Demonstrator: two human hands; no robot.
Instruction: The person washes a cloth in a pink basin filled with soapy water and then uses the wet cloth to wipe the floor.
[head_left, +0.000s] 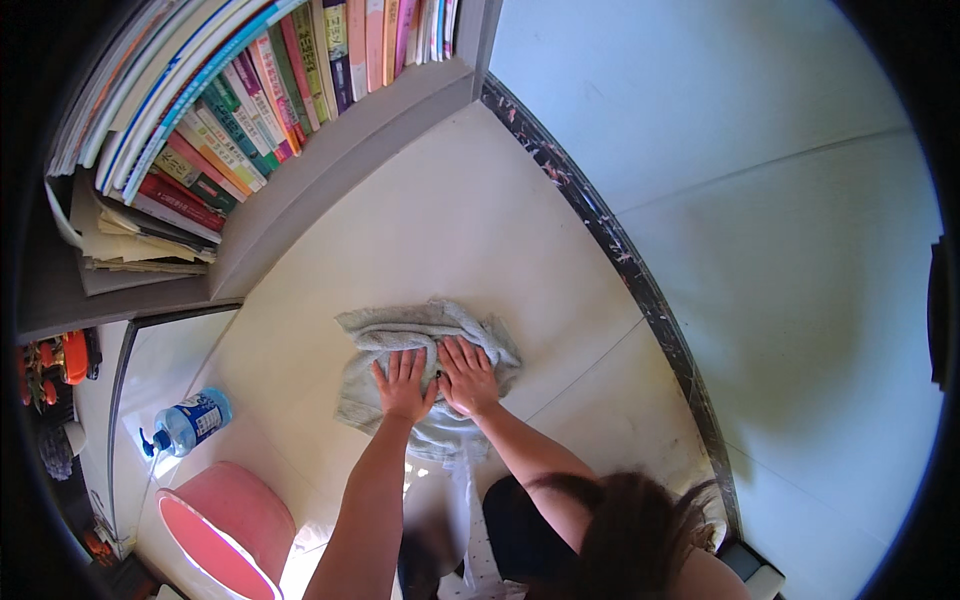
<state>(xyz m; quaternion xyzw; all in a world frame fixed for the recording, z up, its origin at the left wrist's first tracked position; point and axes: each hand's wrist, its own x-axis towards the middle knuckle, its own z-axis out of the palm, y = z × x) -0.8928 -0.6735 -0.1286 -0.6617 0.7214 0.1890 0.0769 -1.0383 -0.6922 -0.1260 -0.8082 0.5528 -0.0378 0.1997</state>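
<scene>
A grey terry cloth (364, 394) lies spread and rumpled on the beige tiled floor (442, 202), its folds bunched along the far side. My left hand (406, 386) rests palm down on it, with nothing gripped and the fingers slightly apart. Right beside it, my right hand (468, 376) presses flat on the same cloth, fingers spread and pointing away from me. The two thumbs come close together over the middle of the cloth. Both forearms reach straight down from my body, and strands of dark hair hang over part of my right arm.
A grey bookshelf (322, 146) filled with books (247, 105) stands at upper left. To the left, a clear blue pump bottle (196, 421) lies near a pink plastic basin (240, 495). A dark skirting strip (592, 210) runs along the pale wall (780, 270) at right.
</scene>
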